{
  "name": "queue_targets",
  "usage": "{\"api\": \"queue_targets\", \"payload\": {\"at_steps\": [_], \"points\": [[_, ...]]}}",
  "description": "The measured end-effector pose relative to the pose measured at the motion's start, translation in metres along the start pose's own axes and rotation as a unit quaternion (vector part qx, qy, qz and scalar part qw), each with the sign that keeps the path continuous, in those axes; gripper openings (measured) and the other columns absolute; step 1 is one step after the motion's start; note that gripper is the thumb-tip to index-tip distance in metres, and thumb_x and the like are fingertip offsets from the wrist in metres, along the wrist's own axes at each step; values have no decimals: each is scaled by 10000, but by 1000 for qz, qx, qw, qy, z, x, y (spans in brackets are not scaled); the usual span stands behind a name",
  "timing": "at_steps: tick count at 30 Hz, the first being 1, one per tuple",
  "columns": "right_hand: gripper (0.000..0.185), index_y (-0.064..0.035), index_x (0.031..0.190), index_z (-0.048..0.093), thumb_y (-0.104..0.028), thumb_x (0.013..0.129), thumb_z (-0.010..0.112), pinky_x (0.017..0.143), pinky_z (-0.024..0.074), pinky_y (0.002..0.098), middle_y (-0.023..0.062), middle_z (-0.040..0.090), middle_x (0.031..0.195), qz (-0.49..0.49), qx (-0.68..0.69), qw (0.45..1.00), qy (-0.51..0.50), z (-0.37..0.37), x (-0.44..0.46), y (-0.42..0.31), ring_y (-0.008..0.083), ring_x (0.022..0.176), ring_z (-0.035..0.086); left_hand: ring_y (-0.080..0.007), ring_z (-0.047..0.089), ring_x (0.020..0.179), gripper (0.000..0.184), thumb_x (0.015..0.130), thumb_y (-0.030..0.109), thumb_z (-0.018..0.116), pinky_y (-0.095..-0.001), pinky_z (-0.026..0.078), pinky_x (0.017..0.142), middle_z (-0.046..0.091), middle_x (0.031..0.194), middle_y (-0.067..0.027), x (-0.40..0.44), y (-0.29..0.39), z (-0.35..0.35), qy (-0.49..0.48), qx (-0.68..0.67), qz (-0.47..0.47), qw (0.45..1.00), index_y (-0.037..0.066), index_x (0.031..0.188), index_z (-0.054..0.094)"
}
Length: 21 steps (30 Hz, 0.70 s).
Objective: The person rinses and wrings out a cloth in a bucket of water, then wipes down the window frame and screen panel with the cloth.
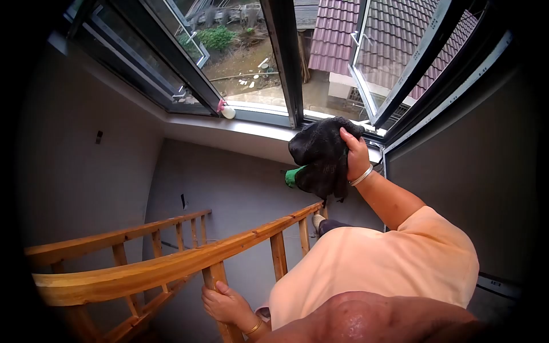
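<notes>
Presently, right hand [355, 157]: raised toward the window, arm bent at the elbow, fingertips against the upper edge of the cloth
Right grip: narrow, closed on the black cloth [323, 150]
Cloth position: just in front of the window sill [257, 127], near the upper end of the ladder; whether it touches the sill cannot be told
Cloth form: limp, bunched at the top, hanging in loose folds with ragged lower edges
Green piece [291, 177]: small, bright, rounded, at the cloth's left side
Left hand [224, 303]: low, beside the body, fingers curled around a ladder rung
Left grip: closed, holding the wooden rung [214, 274]
Ladder [171, 260]: orange-brown wood, glossy long rails, visible grain, squared rungs
Window frame [284, 63]: dark, straight bars, clear glass panes
Bottle [227, 112]: white body, pink top, on the sill, left of the cloth
Sleeve [443, 228]: peach fabric, smooth, loose
Wrists: silver-toned bangle [361, 175] on the right, thin gold-toned bangle [254, 326] on the left
</notes>
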State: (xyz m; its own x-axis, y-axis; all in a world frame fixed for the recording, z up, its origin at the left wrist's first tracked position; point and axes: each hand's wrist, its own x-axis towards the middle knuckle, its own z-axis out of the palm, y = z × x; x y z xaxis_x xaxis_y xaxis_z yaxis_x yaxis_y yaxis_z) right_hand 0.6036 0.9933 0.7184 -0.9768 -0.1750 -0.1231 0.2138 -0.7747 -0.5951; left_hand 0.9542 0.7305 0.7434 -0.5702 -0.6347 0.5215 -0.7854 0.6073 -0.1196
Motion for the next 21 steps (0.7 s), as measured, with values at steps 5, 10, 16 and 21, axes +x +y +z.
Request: {"api": "queue_targets", "payload": {"at_steps": [5,10,16,21], "points": [[195,-2,1070,644,-138,937,602,778,575,335,81,698,991,-132,18,988,80,18,-32,-86,192,873,692,-398,623,868,492,1014,448,407,-501,485,760,651,966,-175,18,9,-11,22,-57,17,998,1,1122,582],[211,-2,1065,648,-169,947,598,762,578,331,87,700,967,-282,39,954,93,14,-118,-181,195,844,695,-395,626,869,480,1011,439,415,-497,488,761,653,968,-174,14,8,-24,32,-107,42,993,3,1122,585],[391,-20,1094,613,-382,949,592,735,560,358,92,673,963,-555,-42,830,26,75,-258,-284,218,836,670,-391,630,871,467,1007,427,426,-491,491,764,656,971,-173,16,0,-22,17,-158,69,985,5,1123,588],[641,-39,1345,406,-452,919,652,981,456,335,79,569,1182,-702,-373,606,-22,122,-347,-352,163,1114,550,-387,633,873,455,1004,418,434,-486,494,765,658,973,-171,12,-8,-14,15,-189,88,978,7,1123,591]]}}
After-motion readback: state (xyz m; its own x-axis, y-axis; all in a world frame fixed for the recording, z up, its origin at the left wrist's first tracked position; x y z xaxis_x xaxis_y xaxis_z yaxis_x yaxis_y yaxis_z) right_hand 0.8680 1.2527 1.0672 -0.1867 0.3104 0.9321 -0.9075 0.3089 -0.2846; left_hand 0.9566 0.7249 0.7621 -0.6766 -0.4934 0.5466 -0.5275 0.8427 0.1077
